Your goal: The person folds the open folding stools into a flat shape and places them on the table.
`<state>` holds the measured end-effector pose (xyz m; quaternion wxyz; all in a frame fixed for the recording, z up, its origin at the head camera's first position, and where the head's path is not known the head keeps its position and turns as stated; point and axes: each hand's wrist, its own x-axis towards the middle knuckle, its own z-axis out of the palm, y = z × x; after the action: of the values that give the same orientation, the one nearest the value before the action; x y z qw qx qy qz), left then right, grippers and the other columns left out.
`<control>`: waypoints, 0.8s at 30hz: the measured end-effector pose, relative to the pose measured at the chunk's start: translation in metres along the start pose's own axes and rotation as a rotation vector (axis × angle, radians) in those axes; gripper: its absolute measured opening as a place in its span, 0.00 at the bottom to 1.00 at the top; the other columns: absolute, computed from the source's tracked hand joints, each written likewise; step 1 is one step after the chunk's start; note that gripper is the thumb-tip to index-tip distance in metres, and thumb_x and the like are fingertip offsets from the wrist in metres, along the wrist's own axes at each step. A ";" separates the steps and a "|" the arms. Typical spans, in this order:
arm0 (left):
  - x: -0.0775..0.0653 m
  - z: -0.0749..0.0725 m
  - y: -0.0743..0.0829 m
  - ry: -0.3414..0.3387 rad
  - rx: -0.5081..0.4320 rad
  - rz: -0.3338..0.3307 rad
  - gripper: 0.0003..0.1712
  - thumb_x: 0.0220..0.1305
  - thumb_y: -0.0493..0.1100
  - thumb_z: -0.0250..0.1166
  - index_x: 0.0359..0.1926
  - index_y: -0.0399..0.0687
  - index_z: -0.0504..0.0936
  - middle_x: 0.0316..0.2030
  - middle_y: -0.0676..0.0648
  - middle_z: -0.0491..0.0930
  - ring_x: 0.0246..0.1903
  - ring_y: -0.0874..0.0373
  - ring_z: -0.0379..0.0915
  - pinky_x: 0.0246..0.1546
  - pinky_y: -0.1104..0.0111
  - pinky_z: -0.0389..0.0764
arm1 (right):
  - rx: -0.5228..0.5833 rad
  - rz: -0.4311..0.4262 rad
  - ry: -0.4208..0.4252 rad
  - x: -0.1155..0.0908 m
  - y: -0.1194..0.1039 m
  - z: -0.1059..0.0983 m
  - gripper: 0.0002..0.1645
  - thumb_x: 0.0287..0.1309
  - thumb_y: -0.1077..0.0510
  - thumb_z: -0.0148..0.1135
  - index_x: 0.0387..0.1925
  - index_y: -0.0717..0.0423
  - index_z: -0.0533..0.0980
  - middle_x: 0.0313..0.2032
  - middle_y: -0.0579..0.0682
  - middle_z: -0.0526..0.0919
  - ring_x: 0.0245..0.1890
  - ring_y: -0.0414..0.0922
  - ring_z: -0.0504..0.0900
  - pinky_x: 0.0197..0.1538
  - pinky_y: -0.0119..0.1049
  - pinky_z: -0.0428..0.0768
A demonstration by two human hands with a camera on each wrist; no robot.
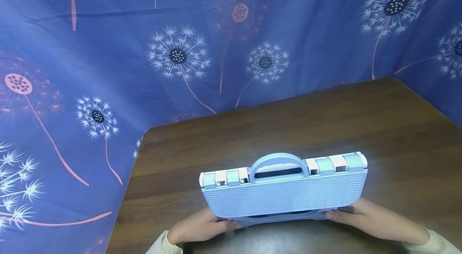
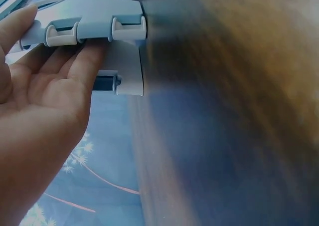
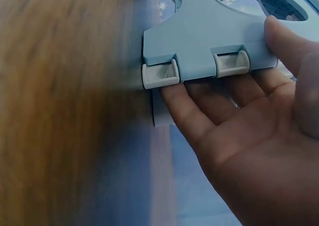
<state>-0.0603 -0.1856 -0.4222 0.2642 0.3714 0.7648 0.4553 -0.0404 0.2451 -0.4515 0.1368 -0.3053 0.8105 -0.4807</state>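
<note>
A light-blue plastic folding stool (image 1: 285,196) with white hinge pieces stands folded on edge near the front of the table, its arched handle (image 1: 278,159) on top. One broad panel has a woven texture. My left hand (image 1: 205,226) grips its left end, and my right hand (image 1: 368,220) holds the right end. In the left wrist view, the thumb lies on the outer panel (image 2: 94,11) while the fingers reach in between two panels. The right wrist view shows the same hold on the leg panel (image 3: 199,41); those fingertips are hidden behind it.
The brown wooden table (image 1: 306,125) stretches beyond the stool to its back edge. A blue curtain (image 1: 216,45) with a dandelion print hangs behind the table and along its sides.
</note>
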 end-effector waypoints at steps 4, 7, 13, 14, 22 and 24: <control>0.000 -0.001 0.003 0.034 0.033 0.006 0.31 0.72 0.49 0.61 0.72 0.60 0.63 0.65 0.57 0.70 0.56 0.62 0.69 0.58 0.67 0.70 | -0.007 0.011 0.064 -0.002 0.001 0.003 0.41 0.64 0.62 0.65 0.73 0.53 0.56 0.66 0.28 0.66 0.54 0.32 0.69 0.51 0.21 0.69; -0.004 -0.007 0.010 0.092 0.139 -0.021 0.32 0.69 0.53 0.64 0.70 0.66 0.64 0.65 0.61 0.70 0.58 0.62 0.68 0.60 0.63 0.70 | -0.007 0.035 0.144 0.000 -0.003 0.003 0.47 0.57 0.63 0.71 0.73 0.52 0.56 0.63 0.29 0.68 0.52 0.34 0.70 0.48 0.22 0.70; -0.011 -0.016 0.024 0.201 0.362 -0.112 0.33 0.62 0.62 0.67 0.67 0.73 0.68 0.60 0.67 0.74 0.55 0.67 0.72 0.58 0.59 0.75 | -0.104 0.050 0.281 0.005 -0.015 -0.002 0.45 0.46 0.62 0.79 0.65 0.47 0.67 0.51 0.37 0.80 0.44 0.36 0.76 0.42 0.27 0.73; -0.011 -0.016 0.025 0.207 0.368 -0.109 0.33 0.62 0.62 0.68 0.67 0.73 0.68 0.60 0.67 0.74 0.55 0.67 0.72 0.58 0.59 0.76 | -0.128 0.040 0.293 0.006 -0.017 -0.003 0.45 0.44 0.61 0.80 0.63 0.46 0.68 0.50 0.38 0.80 0.43 0.36 0.76 0.42 0.27 0.73; -0.007 -0.009 0.024 0.218 0.388 0.029 0.36 0.64 0.55 0.69 0.69 0.68 0.65 0.64 0.64 0.70 0.57 0.66 0.69 0.57 0.62 0.75 | -0.142 -0.010 0.292 0.006 -0.020 -0.007 0.44 0.43 0.62 0.80 0.62 0.45 0.69 0.49 0.38 0.80 0.44 0.36 0.75 0.45 0.25 0.72; -0.005 -0.009 0.024 0.227 0.388 0.047 0.34 0.64 0.54 0.69 0.69 0.68 0.66 0.63 0.64 0.71 0.56 0.66 0.70 0.57 0.62 0.75 | -0.144 -0.003 0.290 0.005 -0.019 -0.007 0.44 0.44 0.62 0.80 0.63 0.45 0.69 0.51 0.38 0.80 0.44 0.36 0.75 0.45 0.25 0.72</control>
<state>-0.0560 -0.1867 -0.3961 0.0893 0.3794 0.8541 0.3444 -0.0412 0.2400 -0.4309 -0.0046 -0.2429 0.8536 -0.4608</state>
